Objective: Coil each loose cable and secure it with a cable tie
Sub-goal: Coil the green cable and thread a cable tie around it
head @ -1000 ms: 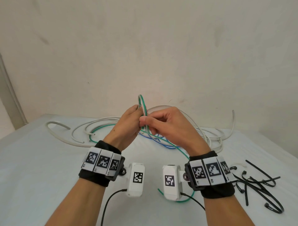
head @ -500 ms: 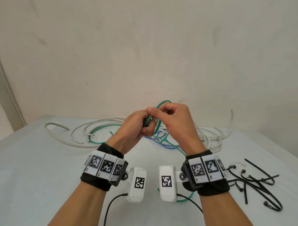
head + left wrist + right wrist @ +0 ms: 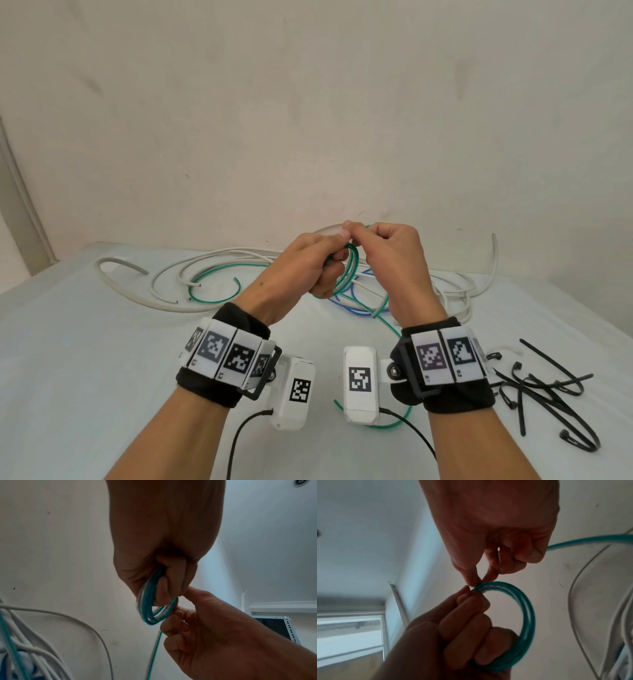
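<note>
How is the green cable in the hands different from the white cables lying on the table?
The green cable is thin and wound into a small tight coil, while the white cables look thicker and sprawl in wide loose loops. The green cable is held up by the left hand and right hand; the white cables lie untouched on the table. Neither has a tie on it yet.
</note>
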